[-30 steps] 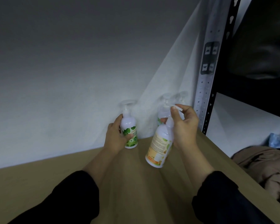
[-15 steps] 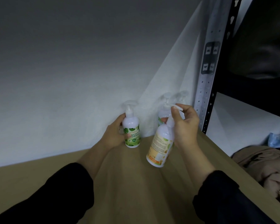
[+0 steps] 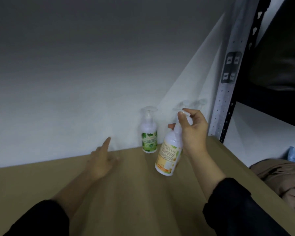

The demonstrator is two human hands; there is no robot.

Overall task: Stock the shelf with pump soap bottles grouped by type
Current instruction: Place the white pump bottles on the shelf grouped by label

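The wooden shelf [image 3: 126,193] runs back to a pale wall, with a perforated metal upright [image 3: 226,106] at its right end and some crumpled tan cloth [image 3: 279,178] beyond it. The right hand [image 3: 192,132] holds an orange-labelled pump bottle [image 3: 169,155] tilted above the board, its base clear of the wood, fingers [image 3: 181,116] curled round the neck and pump head. The left hand [image 3: 102,160] is blurred, fingers loosely spread with one pointing toward the wall, holding nothing. A green-labelled pump bottle [image 3: 149,133] stands upright against the wall, just left of the held one; more pump tops [image 3: 192,103] show faintly behind the right hand, their labels hidden. The bottle looks like smooth rigid plastic, probably moderately heavy if full and top-light, so it may swing from a neck hold. Gripping the body around the label would likely steady it better when setting it down, and avoids pressing the pump.
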